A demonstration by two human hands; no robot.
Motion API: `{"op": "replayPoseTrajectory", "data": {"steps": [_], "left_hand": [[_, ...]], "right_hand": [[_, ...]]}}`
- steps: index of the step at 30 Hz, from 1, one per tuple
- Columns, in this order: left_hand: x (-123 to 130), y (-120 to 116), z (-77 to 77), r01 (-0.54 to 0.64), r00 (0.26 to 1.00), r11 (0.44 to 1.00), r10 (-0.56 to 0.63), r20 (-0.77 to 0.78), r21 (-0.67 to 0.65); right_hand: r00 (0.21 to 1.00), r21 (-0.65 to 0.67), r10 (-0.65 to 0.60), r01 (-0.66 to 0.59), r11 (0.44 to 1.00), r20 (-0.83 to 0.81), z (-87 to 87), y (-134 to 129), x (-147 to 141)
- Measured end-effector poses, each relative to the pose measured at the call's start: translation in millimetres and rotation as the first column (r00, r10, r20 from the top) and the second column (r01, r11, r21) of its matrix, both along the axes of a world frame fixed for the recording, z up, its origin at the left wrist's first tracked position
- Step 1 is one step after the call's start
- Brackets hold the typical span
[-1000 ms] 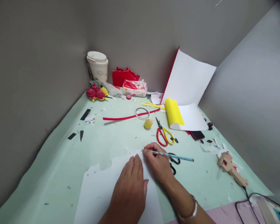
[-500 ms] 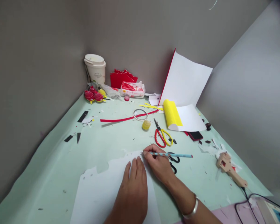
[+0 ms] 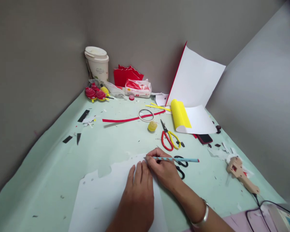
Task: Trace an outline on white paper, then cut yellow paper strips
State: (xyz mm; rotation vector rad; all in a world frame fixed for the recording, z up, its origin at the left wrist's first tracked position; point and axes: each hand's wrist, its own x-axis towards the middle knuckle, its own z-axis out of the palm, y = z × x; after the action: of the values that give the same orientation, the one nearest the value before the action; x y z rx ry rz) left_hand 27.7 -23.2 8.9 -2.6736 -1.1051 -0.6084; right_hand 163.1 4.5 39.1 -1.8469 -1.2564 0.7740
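A white sheet of paper with an irregular, notched top edge lies in front of me. My left hand rests flat on its right part, fingers stretched forward and close together. Pinched in my right hand is a light blue pencil, its tip touching the paper near the top right edge, just beyond my left fingertips. Black-handled scissors lie partly hidden behind my right hand. Farther off are scissors with one red and one yellow handle and a small yellow paper coil.
A tape ring lies over a red strip. Yellow corrugated paper and a folded white sheet stand behind. A glue gun with cable lies right. A lidded cup and tissue pack stand at the back.
The pencil tip and my right hand have shifted slightly left along the paper's edge. My left hand stays on the sheet. The camera view has tilted a little.
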Motion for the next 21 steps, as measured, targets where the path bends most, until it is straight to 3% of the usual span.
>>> {"op": "replayPoseTrajectory", "data": {"steps": [10,21], "left_hand": [[1.3,-0.1,0.2,0.001,1.0,0.997,-0.003,-0.025,-0.072],[2.2,1.0,2.3,0.003,1.0,0.998,-0.003,0.0,-0.059]], "right_hand": [[1.0,-0.011,0.008,-0.008,1.0,0.004,-1.8,-0.3,-2.6],[1.0,-0.031,0.023,-0.023,0.999,0.003,-2.4,-1.8,-2.4]]}}
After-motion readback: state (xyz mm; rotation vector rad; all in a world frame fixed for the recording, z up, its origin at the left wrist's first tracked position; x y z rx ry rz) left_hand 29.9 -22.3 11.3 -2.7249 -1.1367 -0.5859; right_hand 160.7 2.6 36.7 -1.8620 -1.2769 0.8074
